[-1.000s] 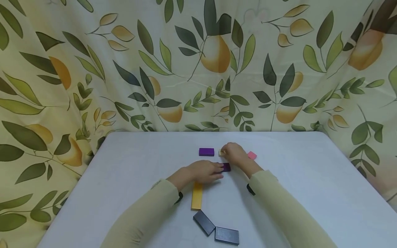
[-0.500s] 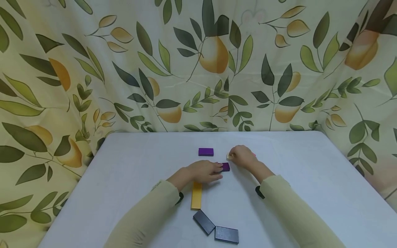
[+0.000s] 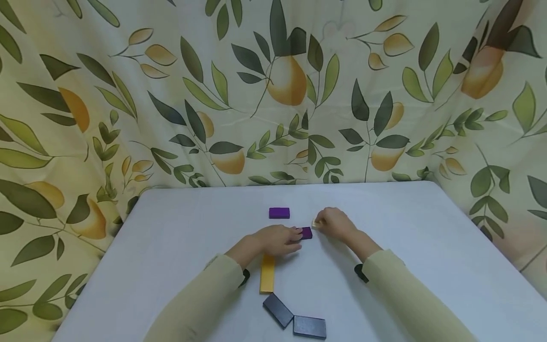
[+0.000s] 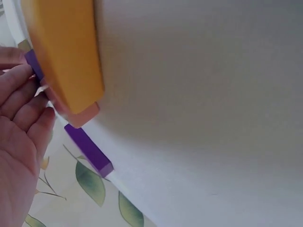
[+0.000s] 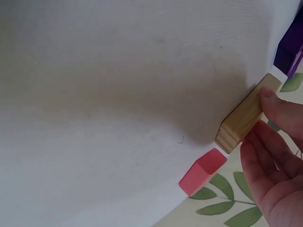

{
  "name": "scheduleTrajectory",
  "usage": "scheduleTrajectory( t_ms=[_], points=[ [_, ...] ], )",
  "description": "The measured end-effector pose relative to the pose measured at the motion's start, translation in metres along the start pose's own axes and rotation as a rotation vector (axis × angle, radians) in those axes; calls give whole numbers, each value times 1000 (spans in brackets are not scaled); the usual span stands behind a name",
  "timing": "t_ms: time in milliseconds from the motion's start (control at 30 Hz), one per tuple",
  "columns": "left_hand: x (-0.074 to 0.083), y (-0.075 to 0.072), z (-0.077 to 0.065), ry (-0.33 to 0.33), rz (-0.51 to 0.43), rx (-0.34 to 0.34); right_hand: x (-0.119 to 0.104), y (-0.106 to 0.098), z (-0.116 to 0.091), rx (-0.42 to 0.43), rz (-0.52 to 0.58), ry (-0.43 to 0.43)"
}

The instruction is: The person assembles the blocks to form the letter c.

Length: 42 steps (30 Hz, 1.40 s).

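Note:
My left hand point(image 3: 278, 240) lies low over the table with nearly straight fingers touching the left end of a dark purple block point(image 3: 306, 232). In the left wrist view, its fingertips sit right at that purple block point(image 4: 34, 65). Just to the right, my right hand point(image 3: 336, 223) pinches a plain wooden block point(image 5: 244, 113) between thumb and fingers. One end of the wooden block points toward a purple block point(image 5: 289, 43), with a small gap; beyond its other end lies a pink block point(image 5: 203, 172), which the right hand hides in the head view.
A yellow block point(image 3: 267, 274) extends toward me from under the left hand, with a salmon block point(image 4: 85, 113) at its far end. Two dark grey blocks point(image 3: 278, 310) meet at a corner nearer me. Another purple block point(image 3: 279, 213) lies farther back. A leaf-patterned curtain point(image 3: 273, 95) hangs behind the white table point(image 3: 192, 213).
The right hand has shifted right with the wooden block, and slightly nearer me, covering the pink block. My left hand stays at the dark purple block. The head view has shifted slightly.

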<state>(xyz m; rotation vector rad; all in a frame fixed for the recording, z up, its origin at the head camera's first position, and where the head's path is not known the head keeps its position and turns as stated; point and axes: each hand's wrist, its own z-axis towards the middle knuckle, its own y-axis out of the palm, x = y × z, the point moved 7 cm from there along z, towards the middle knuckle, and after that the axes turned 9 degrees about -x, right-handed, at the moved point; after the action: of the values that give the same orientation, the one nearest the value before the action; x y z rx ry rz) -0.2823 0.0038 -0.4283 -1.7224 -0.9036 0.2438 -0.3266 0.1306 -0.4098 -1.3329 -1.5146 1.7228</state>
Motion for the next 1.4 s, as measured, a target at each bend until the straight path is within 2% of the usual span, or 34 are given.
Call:
scheduleTrajectory(
  t_ms=[200, 333, 733, 1000, 1233, 1400],
  points=[
    [-1, -2, 1, -11, -5, -5, -1, -2, -6, -5, -20, 22],
    [-3, -2, 2, -17, -8, -11, -4, -4, -9, 13, -39, -11],
    [-2, -4, 2, 3, -14, -4, -7, -3, -14, 23, -17, -60],
    [-3, -1, 4, 17, -20, 1, -7, 1, -17, -3, 21, -53],
    [-2, -2, 1, 7, 2, 5, -10, 2, -20, 12, 14, -88],
    [-2, -2, 1, 1, -2, 2, -10, 3, -21, 5, 26, -82]
  ],
)
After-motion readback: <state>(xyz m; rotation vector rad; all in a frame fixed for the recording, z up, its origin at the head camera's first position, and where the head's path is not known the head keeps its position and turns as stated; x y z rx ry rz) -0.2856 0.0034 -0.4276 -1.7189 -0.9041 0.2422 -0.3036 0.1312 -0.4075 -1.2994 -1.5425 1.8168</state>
